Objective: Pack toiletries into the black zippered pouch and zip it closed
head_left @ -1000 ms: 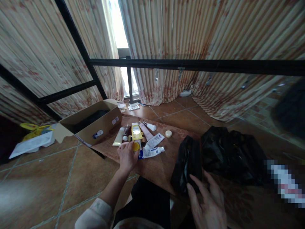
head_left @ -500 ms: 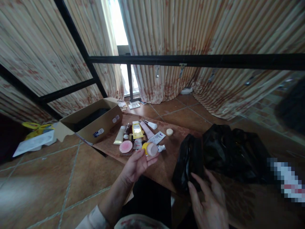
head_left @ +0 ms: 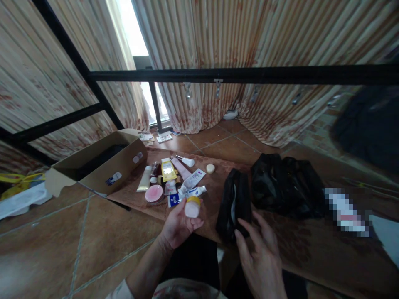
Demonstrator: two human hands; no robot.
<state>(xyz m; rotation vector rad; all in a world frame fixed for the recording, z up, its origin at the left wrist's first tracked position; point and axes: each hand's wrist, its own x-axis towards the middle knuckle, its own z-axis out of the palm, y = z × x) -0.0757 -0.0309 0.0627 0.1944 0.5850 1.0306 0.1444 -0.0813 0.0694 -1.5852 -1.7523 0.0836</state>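
Observation:
My left hand (head_left: 179,226) has its fingers closed round a small pale jar with a yellow lid (head_left: 192,207), lifted above the near edge of the brown cloth. The jar is tilted, its pale end towards me. On the right my right hand (head_left: 262,249) grips the near end of an upright black zip pouch (head_left: 230,203), thumb and fingers on its top edge. The pouch's top looks partly unzipped; its inside is too dark to make out. Left of it lie a blue-and-white tube (head_left: 195,192), a pink round compact (head_left: 153,193), a yellow packet (head_left: 168,170) and several tubes.
A cardboard box (head_left: 124,166) with something black inside stands at the far left of the brown cloth (head_left: 205,224). A black bag (head_left: 286,187) lies right of the pouch. A cream round lid-like piece (head_left: 210,168) sits behind. A black metal rail (head_left: 199,75) crosses before the curtains.
My view has swung to the right. The jar in my left hand has turned, its pale end now pointing downwards. My right hand stays at the near end of the pouch.

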